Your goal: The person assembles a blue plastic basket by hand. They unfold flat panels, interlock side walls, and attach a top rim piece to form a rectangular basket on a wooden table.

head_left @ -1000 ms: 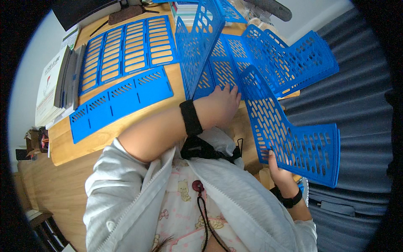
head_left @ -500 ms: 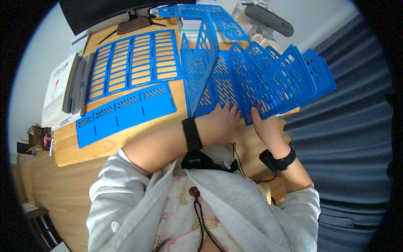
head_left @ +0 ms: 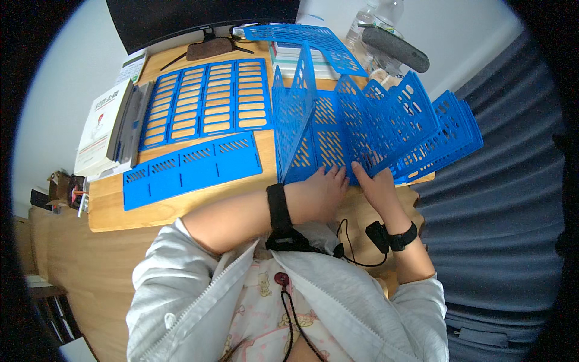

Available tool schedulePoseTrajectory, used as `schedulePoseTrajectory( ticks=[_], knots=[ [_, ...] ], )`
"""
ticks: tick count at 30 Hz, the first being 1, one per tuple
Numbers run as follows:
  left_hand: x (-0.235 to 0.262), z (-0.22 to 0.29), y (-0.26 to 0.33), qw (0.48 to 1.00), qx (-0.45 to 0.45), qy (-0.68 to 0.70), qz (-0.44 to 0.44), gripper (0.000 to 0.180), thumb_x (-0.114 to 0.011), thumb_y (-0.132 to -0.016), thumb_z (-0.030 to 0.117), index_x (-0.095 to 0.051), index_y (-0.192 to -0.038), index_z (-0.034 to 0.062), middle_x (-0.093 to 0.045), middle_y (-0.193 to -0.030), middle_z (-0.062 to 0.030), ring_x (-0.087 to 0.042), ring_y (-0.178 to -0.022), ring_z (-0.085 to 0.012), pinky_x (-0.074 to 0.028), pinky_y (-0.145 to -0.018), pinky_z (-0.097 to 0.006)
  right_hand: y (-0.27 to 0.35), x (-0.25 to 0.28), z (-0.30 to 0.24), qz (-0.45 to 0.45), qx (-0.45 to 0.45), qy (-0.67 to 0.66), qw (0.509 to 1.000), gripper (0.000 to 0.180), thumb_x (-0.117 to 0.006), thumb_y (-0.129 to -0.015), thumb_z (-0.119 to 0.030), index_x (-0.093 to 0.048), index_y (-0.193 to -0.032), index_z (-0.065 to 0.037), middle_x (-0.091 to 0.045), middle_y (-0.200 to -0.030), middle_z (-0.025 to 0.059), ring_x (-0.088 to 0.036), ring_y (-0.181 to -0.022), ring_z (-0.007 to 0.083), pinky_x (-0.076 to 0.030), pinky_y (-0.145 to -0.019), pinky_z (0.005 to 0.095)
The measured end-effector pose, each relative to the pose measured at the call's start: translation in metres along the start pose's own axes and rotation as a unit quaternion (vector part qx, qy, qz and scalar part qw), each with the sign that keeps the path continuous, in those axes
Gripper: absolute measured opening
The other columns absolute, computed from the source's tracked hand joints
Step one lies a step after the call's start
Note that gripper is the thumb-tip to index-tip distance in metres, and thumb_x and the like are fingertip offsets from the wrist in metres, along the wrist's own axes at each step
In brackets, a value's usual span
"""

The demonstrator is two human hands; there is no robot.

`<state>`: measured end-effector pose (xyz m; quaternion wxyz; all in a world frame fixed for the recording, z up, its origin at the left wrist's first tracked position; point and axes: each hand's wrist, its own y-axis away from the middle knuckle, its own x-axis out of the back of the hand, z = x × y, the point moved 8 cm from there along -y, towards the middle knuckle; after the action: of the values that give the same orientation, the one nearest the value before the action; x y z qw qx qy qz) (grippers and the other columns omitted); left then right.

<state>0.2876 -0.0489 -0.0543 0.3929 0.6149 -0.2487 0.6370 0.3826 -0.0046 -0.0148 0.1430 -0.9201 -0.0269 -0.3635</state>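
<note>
At the near edge of the bench (head_left: 151, 216), the left hand (head_left: 319, 188) has its grip released, fingers spread on the front of a blue base panel (head_left: 329, 128). Just beside it, the right hand (head_left: 380, 188) touches the foot of an upright slotted panel (head_left: 356, 130); whether its grip is clenched, I cannot tell. Left of these lies a narrow blue panel (head_left: 193, 175), and beyond it a slotted grid (head_left: 202, 102). Farthest back are stacked books (head_left: 286, 61) and a dark monitor (head_left: 199, 21).
</note>
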Motion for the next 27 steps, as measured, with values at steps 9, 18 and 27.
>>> schedulePoseTrajectory(
  ticks=[9,18,27],
  knots=[
    [0.106,0.028,0.106,0.961,-0.168,0.219,0.011,0.057,-0.062,-0.082,0.024,-0.040,-0.127,-0.0051,-0.050,-0.120,-0.0241,-0.056,-0.100,-0.0369,-0.049,-0.079,-0.040,0.034,0.039,-0.028,-0.056,-0.051,0.088,0.993,0.021,-0.066,-0.081,-0.018,-0.053,-0.081,-0.002,-0.051,-0.071,0.0021,-0.044,-0.060,0.0093,-0.036,-0.053,0.0245],
    [0.214,-0.066,0.194,0.957,-0.065,0.196,0.206,0.034,-0.061,-0.085,0.024,-0.061,-0.110,0.0008,-0.064,-0.100,-0.0138,-0.063,-0.087,-0.0277,-0.050,-0.076,-0.034,0.037,0.102,-0.096,0.026,0.116,-0.086,0.989,0.014,-0.057,-0.082,-0.002,-0.053,-0.069,0.000,-0.049,-0.061,0.0029,-0.045,-0.054,0.0098,-0.033,-0.050,0.0228],
    [0.213,-0.259,0.132,0.936,0.213,-0.017,0.279,0.037,-0.062,-0.085,0.022,-0.057,-0.115,0.0015,-0.061,-0.108,-0.0173,-0.061,-0.096,-0.0294,-0.050,-0.083,-0.034,0.040,0.117,-0.113,0.050,0.212,-0.151,0.964,0.009,-0.056,-0.072,-0.001,-0.053,-0.064,-0.001,-0.055,-0.059,0.0066,-0.053,-0.051,0.0158,-0.040,-0.050,0.0238]
  ],
)
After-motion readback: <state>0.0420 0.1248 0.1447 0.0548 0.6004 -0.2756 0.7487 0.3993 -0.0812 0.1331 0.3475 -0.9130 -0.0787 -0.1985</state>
